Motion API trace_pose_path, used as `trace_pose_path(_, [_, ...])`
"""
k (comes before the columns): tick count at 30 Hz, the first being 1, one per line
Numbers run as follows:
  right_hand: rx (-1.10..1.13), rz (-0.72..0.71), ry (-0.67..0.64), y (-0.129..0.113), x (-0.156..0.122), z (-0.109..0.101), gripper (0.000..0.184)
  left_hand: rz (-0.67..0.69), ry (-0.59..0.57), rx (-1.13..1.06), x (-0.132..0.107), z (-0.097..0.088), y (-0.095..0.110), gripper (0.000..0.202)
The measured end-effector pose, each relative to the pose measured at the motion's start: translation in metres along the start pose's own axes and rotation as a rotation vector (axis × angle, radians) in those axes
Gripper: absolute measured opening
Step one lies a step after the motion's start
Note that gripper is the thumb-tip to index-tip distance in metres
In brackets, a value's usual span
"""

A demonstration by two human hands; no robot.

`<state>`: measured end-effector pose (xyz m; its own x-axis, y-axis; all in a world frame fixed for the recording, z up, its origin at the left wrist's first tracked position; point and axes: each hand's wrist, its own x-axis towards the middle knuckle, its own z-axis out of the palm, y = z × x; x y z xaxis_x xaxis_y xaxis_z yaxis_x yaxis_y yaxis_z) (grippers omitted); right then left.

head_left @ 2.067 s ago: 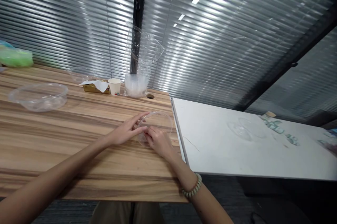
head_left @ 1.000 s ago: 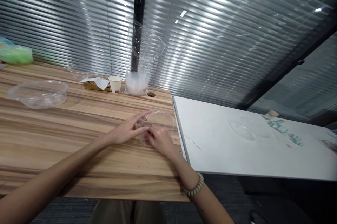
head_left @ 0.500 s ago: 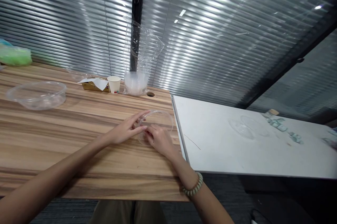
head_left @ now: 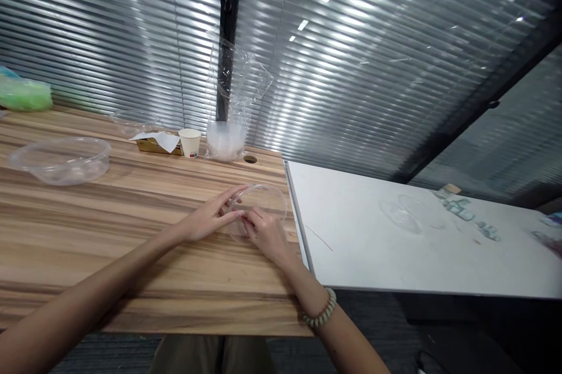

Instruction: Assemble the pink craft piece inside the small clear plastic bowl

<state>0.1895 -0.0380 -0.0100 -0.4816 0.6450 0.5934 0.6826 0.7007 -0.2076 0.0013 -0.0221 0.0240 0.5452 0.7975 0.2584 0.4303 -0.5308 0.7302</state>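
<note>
A round clear plastic bowl (head_left: 274,191) sits on the wood-grain table near its right end. My left hand (head_left: 209,216) reaches in from the left, its fingers and thumb closed about the bowl's left rim. My right hand (head_left: 266,234), with a beaded bracelet on the wrist, lies over the front part of the bowl. Its fingers are curled together, tips beside my left thumb at the bowl's left side. Whatever is between those fingertips, if anything, is hidden. The bowl's front is mostly covered by my right hand.
A larger clear container (head_left: 72,169) stands at the left. Along the back are a small box with white paper (head_left: 158,144), a paper cup (head_left: 190,143) and bagged clear containers (head_left: 226,140). A white table (head_left: 351,216) adjoins on the right, holding clear lids (head_left: 401,216).
</note>
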Motion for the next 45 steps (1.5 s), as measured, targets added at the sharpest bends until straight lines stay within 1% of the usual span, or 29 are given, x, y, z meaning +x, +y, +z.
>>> trace_pose_path(6, [0.027, -0.058, 0.151, 0.0, -0.001, -0.001, 0.019, -0.014, -0.012, -0.036, 0.001, -0.001, 0.001, 0.056])
trace_pose_path(11, [0.002, -0.115, 0.347, 0.0, -0.003, -0.002, 0.021, -0.026, -0.02, -0.031, 0.002, -0.001, 0.001, 0.057])
trace_pose_path(14, [-0.013, -0.143, 0.403, 0.002, -0.004, -0.002, 0.027, -0.024, -0.019, -0.032, 0.002, -0.001, 0.0, 0.058])
trace_pose_path(19, [-0.028, -0.115, 0.497, 0.005, -0.007, -0.003, 0.031, -0.018, -0.015, -0.034, 0.002, -0.002, 0.002, 0.057])
trace_pose_path(21, [-0.028, -0.087, 0.48, 0.005, -0.008, -0.003, 0.03, -0.012, -0.016, -0.038, 0.002, -0.003, 0.002, 0.057])
trace_pose_path(26, [-0.028, 0.036, 0.375, 0.007, -0.011, 0.0, 0.026, -0.007, -0.015, -0.026, 0.002, -0.003, 0.001, 0.058])
trace_pose_path(30, [-0.051, 0.057, 0.396, 0.007, -0.011, 0.001, 0.024, -0.007, -0.025, -0.014, 0.001, -0.004, 0.003, 0.057])
trace_pose_path(34, [-0.036, 0.086, 0.357, 0.004, -0.008, -0.002, 0.023, -0.01, -0.039, -0.006, 0.001, -0.005, 0.005, 0.057])
trace_pose_path(38, [-0.024, 0.033, 0.318, 0.002, -0.005, -0.004, 0.023, -0.002, -0.048, -0.006, 0.001, -0.006, 0.005, 0.056])
trace_pose_path(45, [-0.034, -0.073, 0.175, 0.001, -0.004, -0.005, 0.027, -0.031, -0.051, -0.043, 0.0, -0.006, 0.002, 0.056])
